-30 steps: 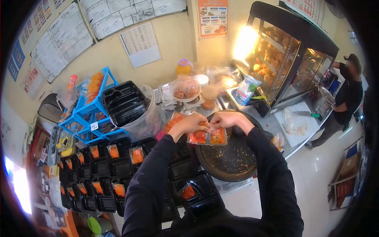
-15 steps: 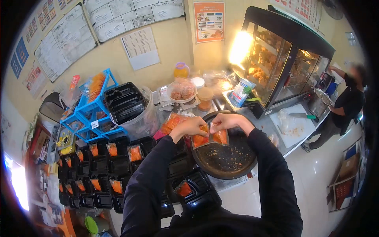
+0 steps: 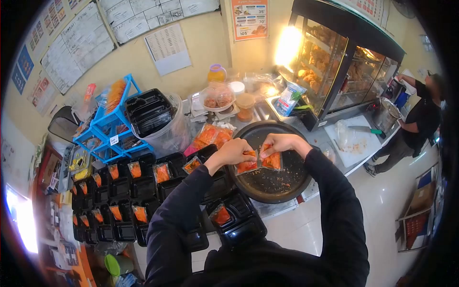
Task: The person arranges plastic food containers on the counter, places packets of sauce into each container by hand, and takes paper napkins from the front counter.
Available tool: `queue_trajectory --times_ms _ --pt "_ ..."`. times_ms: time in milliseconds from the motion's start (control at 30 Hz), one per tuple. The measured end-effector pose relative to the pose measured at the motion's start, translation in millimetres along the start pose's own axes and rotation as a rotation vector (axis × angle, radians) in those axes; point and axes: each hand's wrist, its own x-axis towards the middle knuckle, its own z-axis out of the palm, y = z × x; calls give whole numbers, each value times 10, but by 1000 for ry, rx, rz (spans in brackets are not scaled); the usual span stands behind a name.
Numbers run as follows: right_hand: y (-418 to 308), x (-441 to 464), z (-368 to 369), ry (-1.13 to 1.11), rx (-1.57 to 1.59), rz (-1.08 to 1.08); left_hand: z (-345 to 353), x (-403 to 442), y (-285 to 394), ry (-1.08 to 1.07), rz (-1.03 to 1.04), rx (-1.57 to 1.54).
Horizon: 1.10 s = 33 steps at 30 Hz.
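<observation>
Sachets (image 3: 273,161): clear plastic film, thin, glossy, a bit crinkled. Trays (image 3: 247,233): black plastic, smooth, strong shine. Round pan (image 3: 256,187): dark, base mostly matt, low sheen. Rack (image 3: 106,119): blue plastic, smooth. Tub (image 3: 177,136): clear plastic, slightly cloudy. Sleeves (image 3: 177,220): dark cloth, matt, soft folds. Display cabinet (image 3: 344,71): reflective glass panes, black frame. Pot (image 3: 385,118): shiny metal. Cutting board (image 3: 355,158): white, smooth, plastic-looking. Wall sheet (image 3: 168,48): matt paper. Floor (image 3: 373,205): glossy tile

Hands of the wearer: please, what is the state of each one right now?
Left hand: closed, holding an orange-filled packet.
Right hand: closed, holding another such packet.
</observation>
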Motion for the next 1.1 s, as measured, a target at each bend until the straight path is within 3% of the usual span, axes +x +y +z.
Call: queue_trajectory --times_ms 100,200,400,500,633,667,767,833,900,967,1100 --pt "112 -60 17 40 101 42 41 -84 111 96 22 73" --pt "282 -137 35 109 243 93 113 -145 42 216 115 -70" --pt "424 -265 89 296 325 48 135 -349 195 302 -112 -338" --pt "454 -404 96 502 385 71 221 -515 30 516 -121 -426" --pt "271 -411 301 816 540 -30 488 -704 -142 829 -342 -996" --pt "93 -435 412 827 708 -34 554 -731 -200 803 -409 -1187" --pt "-9 -131 715 854 1077 -367 785 -715 -244 873 -298 -1653" --pt "-391 71 1053 979 1252 -462 896 -660 -133 895 -139 -1808" --pt "-447 349 1368 959 1255 -471 953 -634 -12 923 -73 -1905" --pt "-316 754 1617 1214 875 -313 1051 -605 -18 946 -6 -1889" --pt "-423 983 1857 1396 938 -335 977 -691 81 1047 58 -1938"
